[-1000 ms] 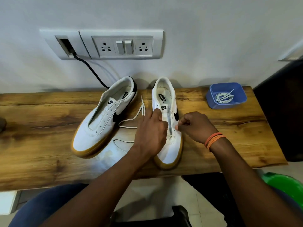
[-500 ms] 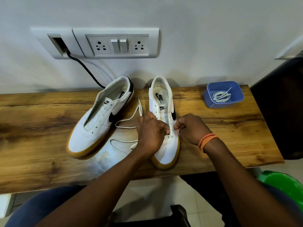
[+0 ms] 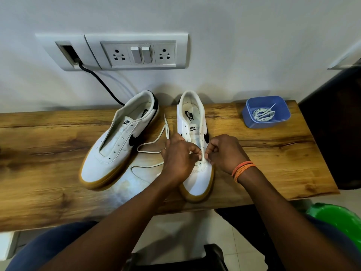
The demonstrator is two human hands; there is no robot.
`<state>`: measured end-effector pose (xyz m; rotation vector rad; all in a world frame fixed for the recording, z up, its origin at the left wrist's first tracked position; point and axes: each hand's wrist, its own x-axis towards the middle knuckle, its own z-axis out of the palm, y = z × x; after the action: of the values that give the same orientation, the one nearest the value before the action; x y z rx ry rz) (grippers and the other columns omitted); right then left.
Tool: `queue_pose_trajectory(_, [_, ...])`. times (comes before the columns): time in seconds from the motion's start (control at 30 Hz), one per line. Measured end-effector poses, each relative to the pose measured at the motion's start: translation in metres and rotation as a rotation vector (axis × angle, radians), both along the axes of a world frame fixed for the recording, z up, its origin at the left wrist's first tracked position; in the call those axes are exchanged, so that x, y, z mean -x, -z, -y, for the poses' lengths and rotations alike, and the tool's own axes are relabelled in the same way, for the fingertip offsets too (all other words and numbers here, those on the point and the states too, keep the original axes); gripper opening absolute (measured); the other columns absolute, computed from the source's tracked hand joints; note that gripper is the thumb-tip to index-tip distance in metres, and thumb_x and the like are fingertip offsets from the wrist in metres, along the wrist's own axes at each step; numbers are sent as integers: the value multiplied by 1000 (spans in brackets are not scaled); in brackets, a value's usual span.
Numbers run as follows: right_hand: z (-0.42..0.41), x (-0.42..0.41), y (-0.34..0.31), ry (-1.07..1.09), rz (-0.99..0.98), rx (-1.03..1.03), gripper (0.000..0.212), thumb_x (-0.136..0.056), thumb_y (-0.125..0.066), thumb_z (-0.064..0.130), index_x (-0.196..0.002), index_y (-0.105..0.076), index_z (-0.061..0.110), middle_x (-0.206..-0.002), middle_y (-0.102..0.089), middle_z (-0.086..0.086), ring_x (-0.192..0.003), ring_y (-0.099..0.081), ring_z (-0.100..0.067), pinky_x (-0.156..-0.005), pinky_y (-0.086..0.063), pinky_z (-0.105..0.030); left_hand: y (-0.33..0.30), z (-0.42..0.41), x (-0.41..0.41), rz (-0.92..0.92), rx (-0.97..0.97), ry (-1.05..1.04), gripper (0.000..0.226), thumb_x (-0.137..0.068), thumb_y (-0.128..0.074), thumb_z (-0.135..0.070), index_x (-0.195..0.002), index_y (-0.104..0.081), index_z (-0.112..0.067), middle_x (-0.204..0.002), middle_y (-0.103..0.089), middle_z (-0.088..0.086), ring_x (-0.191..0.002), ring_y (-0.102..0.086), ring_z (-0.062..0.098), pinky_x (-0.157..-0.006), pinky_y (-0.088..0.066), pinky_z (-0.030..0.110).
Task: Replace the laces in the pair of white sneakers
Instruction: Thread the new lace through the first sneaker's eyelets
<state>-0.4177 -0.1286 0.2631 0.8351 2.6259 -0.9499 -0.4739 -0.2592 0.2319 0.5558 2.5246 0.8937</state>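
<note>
A: Sneakers: two white ones with tan soles stand on the wooden shelf [image 3: 58, 153], heels toward the wall. The right sneaker [image 3: 197, 173] sits near the front edge, toe pointing at the person. The left sneaker [image 3: 115, 151] lies just beside it, angled, its eyelets bare.

B: Lace position?

A: A white lace [image 3: 154, 141] is threaded through the lowest eyelets of the right sneaker. Its loose length trails in loops across the shelf between the two shoes, one end lying up toward the heels.

B: Hands?

A: Both over the right sneaker's lower eyelets. The left hand [image 3: 178, 159] has its fingers curled, pinching the lace at the eyelet row. The right hand [image 3: 224, 153] is likewise curled, fingertips closed on a strand standing up from the shoe. An orange band [image 3: 243, 169] circles the right wrist.

B: Other items?

A: A blue tub [image 3: 252, 122] at the shelf's right end holds a bundle of white laces [image 3: 262, 115]. A socket panel [image 3: 136, 53] is on the wall, with a black cable [image 3: 101, 83] running down behind the left sneaker. A green bin [image 3: 340, 218] is at lower right.
</note>
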Motion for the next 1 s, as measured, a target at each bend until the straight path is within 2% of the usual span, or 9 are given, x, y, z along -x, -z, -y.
queue_pose_trajectory(0.13, [3,2,0,-95,65,-24,11,-85,-61,5,-79,-68,12,-86,-70,-8,-84,-64,-23,-75,-51,-31,-5,1,2,-3,23,33,5,-85,-72,-33,-89,-74,-35,-103,-37,-7,-114,-36,18,-88,-24,32])
queue_pose_trajectory(0.2, [-1,3,-6,-116,100,-12,15,-86,-58,6,-73,-64,11,-87,-69,-13,-85,-63,-26,-74,-48,-31,-8,1,4,-21,76,69,5,-86,-71,-35,-91,-73,-36,-103,-36,-7,-115,-35,19,-89,-24,34])
queue_pose_trajectory(0.27, [-14,0,-15,-78,125,1,20,-88,-56,6,-69,-64,9,-86,-71,-16,-85,-65,-28,-79,-51,-34,-12,2,5,-30,112,101,6,-87,-70,-37,-92,-73,-36,-104,-37,-6,-116,-35,20,-92,-25,36])
queue_pose_trajectory(0.4, [-59,-14,-32,72,126,0,14,-90,-57,6,-83,-67,0,-79,-71,-16,-81,-68,-29,-87,-53,-49,-16,3,9,7,115,110,8,-85,-71,-40,-92,-74,-37,-106,-41,-5,-117,-37,20,-93,-23,35])
queue_pose_trajectory(0.53, [-90,-24,-32,163,152,-134,14,-87,-59,7,-78,-67,0,-78,-70,-18,-81,-67,-33,-82,-54,-45,-18,3,10,28,117,107,6,-83,-73,-40,-88,-74,-37,-109,-44,-4,-120,-39,22,-100,-27,39])
queue_pose_trajectory(0.63, [-83,-18,-26,68,164,-287,8,-88,-63,13,-87,-68,7,-92,-68,-13,-86,-61,-28,-76,-47,-32,-19,1,9,32,131,97,3,-84,-73,-39,-86,-73,-37,-113,-44,-2,-123,-38,24,-103,-28,42])
queue_pose_trajectory(0.73, [-58,-7,-16,-99,116,-193,24,-86,-70,24,-109,-64,17,-110,-59,-5,-97,-57,-25,-79,-44,-31,-18,0,8,38,141,93,5,-85,-72,-38,-89,-74,-36,-109,-39,-3,-122,-37,25,-102,-27,41])
queue_pose_trajectory(0.87, [-19,2,-6,-205,129,-58,18,-91,-66,27,-103,-65,13,-101,-58,-3,-91,-57,-22,-73,-48,-34,-18,-1,8,48,147,88,6,-84,-73,-37,-90,-74,-35,-107,-37,-4,-121,-37,24,-101,-30,42])
queue_pose_trajectory(1.0, [-1,4,2,-204,120,-165,19,-94,-61,22,-110,-57,13,-112,-50,-11,-94,-58,-30,-78,-46,-31,-17,-1,8,50,165,101,5,-86,-71,-37,-89,-74,-35,-108,-35,-3,-123,-37,24,-99,-29,41])
